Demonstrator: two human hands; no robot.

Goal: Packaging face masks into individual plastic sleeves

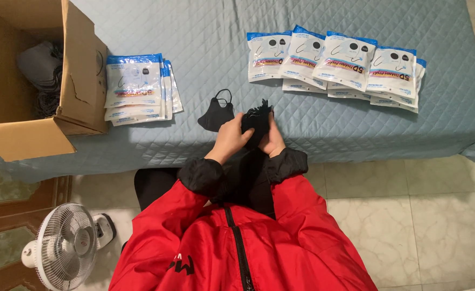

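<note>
- While both hands close on a stack of black face masks [257, 123], the left hand [231, 137] and right hand [273, 141] keep fingers pinching it.
- One black mask [216, 114] lies just beside, on the quilted bed [205, 37].

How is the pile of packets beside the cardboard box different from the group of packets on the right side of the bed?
The left pile of packets is compact, stacked nearly square on itself; the right group of packets is fanned out in an overlapping row. The left pile lies beside the cardboard box; the right group lies apart from it. Both are white-and-blue pouches.
</note>
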